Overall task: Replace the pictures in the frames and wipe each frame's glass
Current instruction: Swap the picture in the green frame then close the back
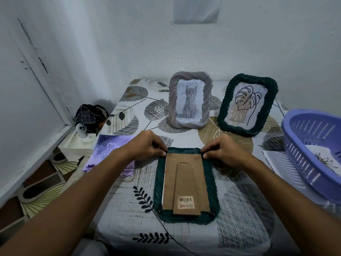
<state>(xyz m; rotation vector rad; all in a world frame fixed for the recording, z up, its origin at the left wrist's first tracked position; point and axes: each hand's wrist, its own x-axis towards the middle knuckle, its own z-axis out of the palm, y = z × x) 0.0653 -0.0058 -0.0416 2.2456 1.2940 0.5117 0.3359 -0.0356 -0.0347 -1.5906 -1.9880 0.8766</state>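
While the dark green frame (186, 183) lies face down in the middle of the surface (118, 200), I've got both hands at its far corners. Head view only, so one pass. My left hand (147, 145) pinches at the top left corner of the brown backing board (186, 183), and my right hand (222, 150) pinches at the top right corner; fingertips curled onto the board edge, though whether they are on a tab or the board itself I cannot tell (too small). An easel leg lies flat down the board's middle, with a barcode sticker (186, 202) near its lower end.

Handling guess: board looks thin and stiff, light, likely to flex if pulled from one corner, so lifting both top corners together seems right. Glass underneath is hidden; treat as fragile, keep the frame flat.

Behind it, a grey frame (190, 100) with a cat picture and a second green frame (248, 105) with a leaf drawing stand upright, side by side. Purple cloth (108, 154) sits just left of my left hand. Purple basket (313, 152) at the right holds a paper print.
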